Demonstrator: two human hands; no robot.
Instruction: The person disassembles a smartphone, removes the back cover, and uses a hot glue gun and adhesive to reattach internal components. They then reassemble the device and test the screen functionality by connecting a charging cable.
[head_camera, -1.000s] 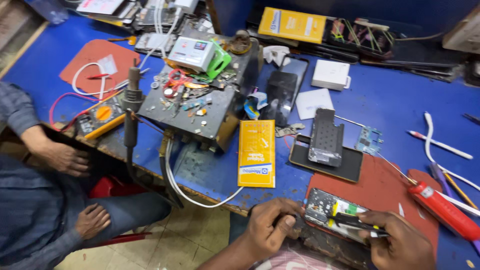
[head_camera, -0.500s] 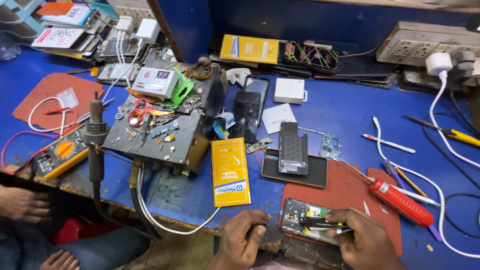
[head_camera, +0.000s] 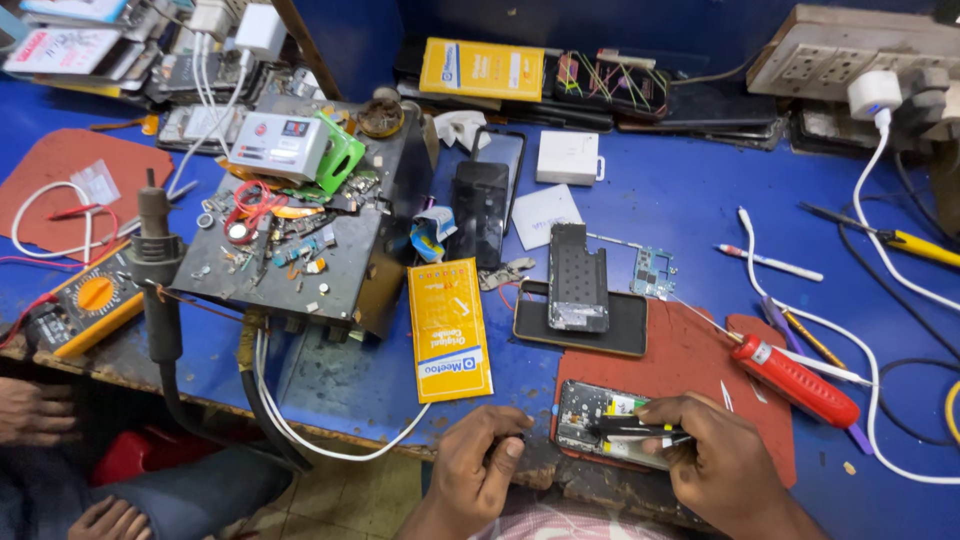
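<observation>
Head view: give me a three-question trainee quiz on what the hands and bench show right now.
1. True or false: the right hand holds tweezers over the opened phone.
2. What lies just right of the phone on the red mat? A) red screwdriver B) multimeter C) white charger
3. Fill in: the left hand rests at the bench's ____ edge, left of the phone.

Key: 1 true; 2 A; 3 front.
</observation>
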